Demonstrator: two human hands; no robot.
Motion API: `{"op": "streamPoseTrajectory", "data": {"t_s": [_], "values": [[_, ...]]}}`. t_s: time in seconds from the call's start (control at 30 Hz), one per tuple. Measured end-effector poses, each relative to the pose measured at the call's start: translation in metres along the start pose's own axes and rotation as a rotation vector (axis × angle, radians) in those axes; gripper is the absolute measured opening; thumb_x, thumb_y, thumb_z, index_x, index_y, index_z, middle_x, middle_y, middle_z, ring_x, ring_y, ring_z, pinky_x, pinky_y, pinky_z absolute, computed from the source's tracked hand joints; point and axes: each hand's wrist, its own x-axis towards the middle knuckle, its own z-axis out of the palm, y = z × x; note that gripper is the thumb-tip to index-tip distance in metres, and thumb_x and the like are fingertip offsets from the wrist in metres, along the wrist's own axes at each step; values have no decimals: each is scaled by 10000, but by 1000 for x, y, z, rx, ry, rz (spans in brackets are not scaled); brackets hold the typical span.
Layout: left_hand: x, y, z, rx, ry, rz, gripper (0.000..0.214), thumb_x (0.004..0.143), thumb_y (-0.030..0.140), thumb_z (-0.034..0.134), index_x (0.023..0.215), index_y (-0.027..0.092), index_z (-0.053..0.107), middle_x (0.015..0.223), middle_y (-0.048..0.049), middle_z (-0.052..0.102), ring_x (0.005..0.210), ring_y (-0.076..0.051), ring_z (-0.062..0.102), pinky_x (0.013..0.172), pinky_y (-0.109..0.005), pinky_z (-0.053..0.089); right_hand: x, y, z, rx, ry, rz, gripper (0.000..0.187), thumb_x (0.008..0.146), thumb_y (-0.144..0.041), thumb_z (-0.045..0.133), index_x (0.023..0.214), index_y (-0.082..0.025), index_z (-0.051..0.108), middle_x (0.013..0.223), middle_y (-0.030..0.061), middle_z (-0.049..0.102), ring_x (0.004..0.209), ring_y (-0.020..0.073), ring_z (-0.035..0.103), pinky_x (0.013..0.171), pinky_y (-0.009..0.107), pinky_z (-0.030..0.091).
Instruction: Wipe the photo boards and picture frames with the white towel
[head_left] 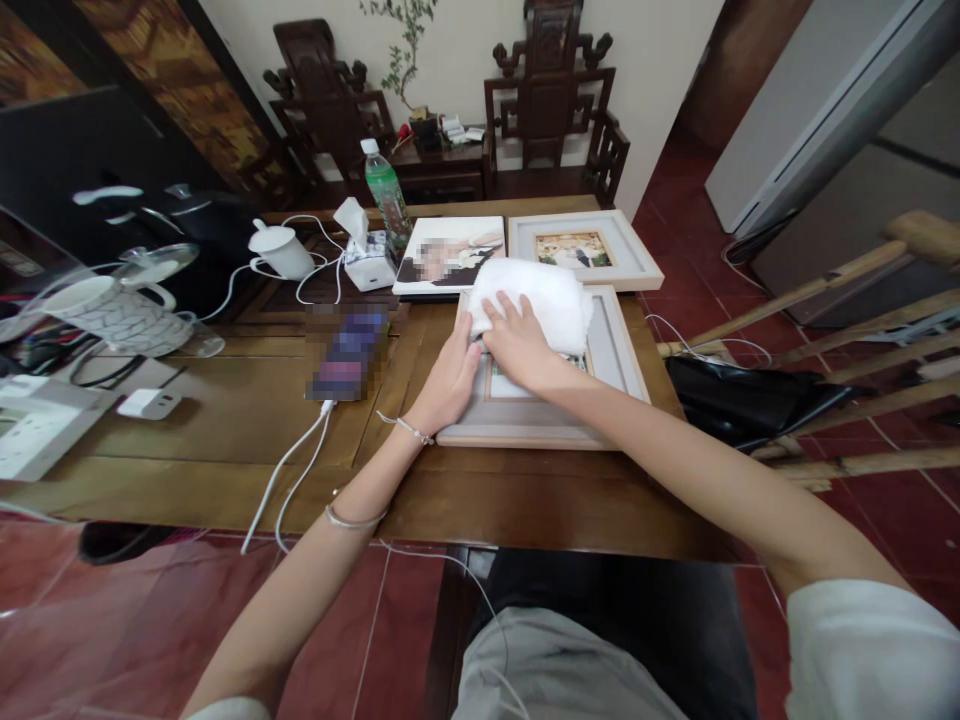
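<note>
A light wooden picture frame (551, 436) lies flat near the table's front edge. Across its upper part sits a folded white cloth (551, 290), which hides most of the picture inside. My right hand (517, 340) presses down on the cloth, its fingers spread over it and the thumb side at its lower edge. At the frame's left side, my left hand (450, 375) grips the border, thumb on top and fingers along the outer edge. Part of that border is hidden beneath the hand.
Behind are a second framed photo (630, 255) and a photo panel (450, 285). To the left lie a phone (346, 355) on a white cable, a tissue box (370, 265), a green-labelled bottle (386, 190), a lidded cup (281, 250), a patterned mug (112, 315) and a power strip (37, 430).
</note>
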Motion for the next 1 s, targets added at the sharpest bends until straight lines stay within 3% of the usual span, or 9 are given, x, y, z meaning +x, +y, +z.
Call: {"op": "streamPoseTrajectory", "data": {"t_s": [0.07, 0.17, 0.27, 0.37, 0.5, 0.6, 0.73, 0.83, 1.0], "values": [[1, -1, 1, -37, 14, -18, 812, 973, 694, 208, 1566, 139, 219, 1652, -132, 175, 1530, -261, 146, 1260, -431, 90, -4, -4, -2, 14, -18, 3, 366, 965, -125, 424, 1199, -108, 706, 1565, 196, 368, 1461, 386, 282, 1151, 585, 270], [4, -2, 0, -180, 17, -108, 774, 979, 682, 121, 1553, 187, 277, 1649, -79, 211, 1527, -249, 160, 1259, -439, 109, -24, -20, -18, 56, -159, -2, 340, 904, -114, 530, 1197, -111, 703, 1570, 211, 351, 1449, 416, 289, 1110, 589, 331], [9, -1, -3, -363, -28, -239, 782, 977, 626, -50, 1542, 225, 313, 1638, -37, 256, 1520, -240, 187, 1246, -454, 180, -54, -41, -40, 140, -261, -86, 295, 854, -110, 581, 1110, -115, 726, 1473, 238, 476, 1348, 433, 433, 978, 572, 455], [11, -1, -3, -394, -46, -298, 784, 975, 624, -58, 1544, 230, 310, 1636, -37, 264, 1522, -232, 171, 1243, -443, 183, -79, -63, -50, 186, -222, -248, 221, 871, -116, 546, 986, -106, 735, 1186, 233, 667, 1138, 361, 596, 891, 501, 495], [8, -6, -2, -184, -9, -243, 757, 985, 664, 88, 1514, 201, 369, 1622, -72, 300, 1517, -232, 210, 1251, -423, 139, -89, -78, -40, 97, -60, -266, 193, 874, -116, 545, 939, -98, 726, 1065, 229, 699, 1036, 331, 619, 892, 493, 461], [5, -7, -1, 17, -22, -132, 763, 984, 663, 129, 1500, 162, 383, 1606, -106, 328, 1507, -225, 242, 1254, -409, 142, -91, -68, -34, 100, -58, -269, 191, 871, -98, 536, 900, -111, 725, 1055, 210, 701, 989, 304, 624, 881, 486, 453], [2, -2, -1, 179, -66, -59, 773, 987, 645, 144, 1509, 112, 346, 1598, -147, 329, 1514, -246, 216, 1255, -443, 129, -108, -34, -38, 182, -120, -355, 228, 845, -57, 508, 858, -138, 721, 1045, 173, 705, 990, 278, 628, 886, 450, 453], [3, -1, -1, 200, -76, -41, 788, 989, 636, 141, 1503, 74, 346, 1583, -173, 348, 1514, -255, 214, 1252, -452, 134, -126, -13, -42, 216, -151, -289, 277, 796, -16, 497, 877, -146, 727, 1052, 159, 703, 994, 274, 632, 870, 425, 458], [7, -7, -1, 109, -79, -80, 752, 995, 628, 109, 1496, 140, 385, 1578, -129, 374, 1505, -241, 246, 1246, -437, 171, -126, -22, -39, 229, -100, -264, 256, 765, -34, 514, 851, -142, 730, 1021, 168, 699, 968, 289, 622, 825, 418, 456]]}}
